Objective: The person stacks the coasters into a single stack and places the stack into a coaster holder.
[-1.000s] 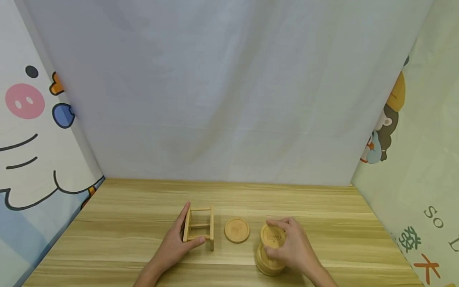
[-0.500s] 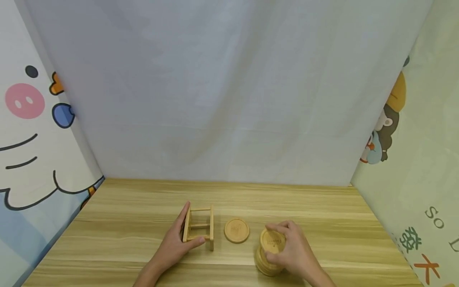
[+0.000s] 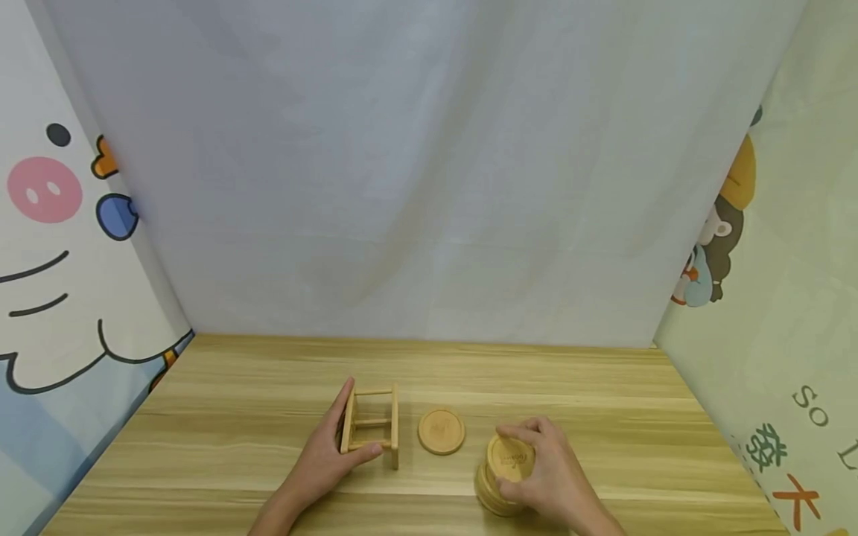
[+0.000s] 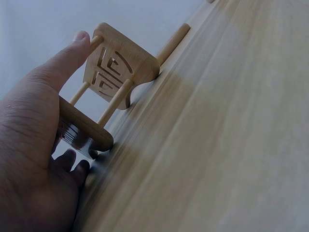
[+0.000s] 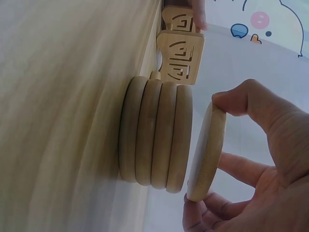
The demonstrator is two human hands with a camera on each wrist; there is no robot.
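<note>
My left hand [image 3: 325,461] grips a small wooden coaster rack [image 3: 395,428] by its left side, the thumb lying across its near rod. Carved cut-outs show on the rack's end panel [image 4: 116,65] in the left wrist view. With thumb and fingertips, my right hand [image 3: 551,476] pinches a round wooden coaster [image 3: 511,457] at its edge. The coaster is held just over a stack of several like coasters [image 5: 157,135], slightly tilted, with a narrow gap between in the right wrist view. Between rack and stack, another coaster [image 3: 441,431] lies flat on the table.
Everything stands on a wood-grain table [image 3: 268,372]. A plain pale cloth [image 3: 429,186] hangs behind its back edge. Printed cloths with cartoon figures form the left side [image 3: 87,298] and right side [image 3: 771,313].
My right hand has brought the pinched coaster a little toward me, so it overlaps more of the stack. My left hand and the rack stay in place.
</note>
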